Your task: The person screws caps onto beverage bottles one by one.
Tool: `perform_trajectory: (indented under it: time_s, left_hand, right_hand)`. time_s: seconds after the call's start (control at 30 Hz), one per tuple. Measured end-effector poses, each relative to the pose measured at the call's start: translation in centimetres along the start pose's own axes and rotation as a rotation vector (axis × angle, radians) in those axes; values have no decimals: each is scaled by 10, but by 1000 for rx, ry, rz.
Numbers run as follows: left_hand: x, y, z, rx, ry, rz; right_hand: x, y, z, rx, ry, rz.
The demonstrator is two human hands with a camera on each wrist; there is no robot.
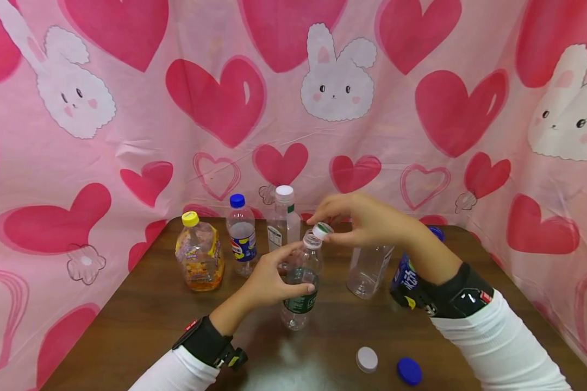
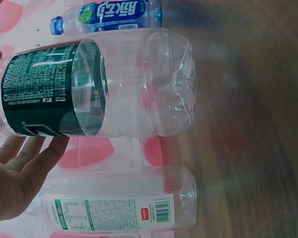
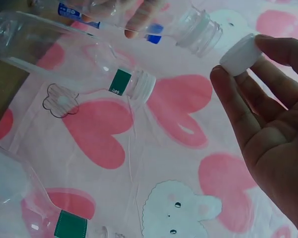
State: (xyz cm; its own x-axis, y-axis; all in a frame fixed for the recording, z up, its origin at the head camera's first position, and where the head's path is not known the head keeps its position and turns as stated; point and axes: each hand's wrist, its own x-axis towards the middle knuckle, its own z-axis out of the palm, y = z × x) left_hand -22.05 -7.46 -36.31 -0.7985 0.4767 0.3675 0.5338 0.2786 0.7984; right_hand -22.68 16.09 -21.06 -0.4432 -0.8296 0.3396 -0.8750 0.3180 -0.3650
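Observation:
My left hand (image 1: 269, 279) grips a clear plastic bottle (image 1: 295, 317) with a dark green label, holding it upright around the upper body; the neck is open. Thumb and fingers of my right hand (image 1: 372, 220) pinch a white bottle cap (image 1: 321, 230) with a green mark on top. The cap is tilted beside the bottle's mouth, and the right wrist view shows a small gap between the cap (image 3: 240, 55) and the bare threads (image 3: 208, 32). In the left wrist view the bottle's ridged base (image 2: 176, 82) shows nothing inside.
Behind stand a yellow-capped bottle (image 1: 198, 252) with amber contents, a blue-capped Pepsi bottle (image 1: 242, 239) and a white-capped clear bottle (image 1: 276, 222). Right of centre are another clear bottle (image 1: 364, 277) and a blue-labelled bottle (image 1: 403, 274). A white cap (image 1: 367, 359) and blue cap (image 1: 410, 371) lie in front.

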Motion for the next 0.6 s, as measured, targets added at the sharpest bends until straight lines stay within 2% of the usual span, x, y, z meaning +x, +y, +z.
perform_trajectory:
  time_s: [0.2, 0.37, 0.6]
  left_hand:
    - [1, 0, -1, -5, -14, 20]
    - [2, 1, 0, -19, -23, 31]
    - [1, 1, 1, 22, -9, 56]
  right_hand:
    - [8, 1, 4, -111, -70, 5]
    - [12, 1, 5, -125, -109, -4]
    - [15, -1, 9, -183, -110, 52]
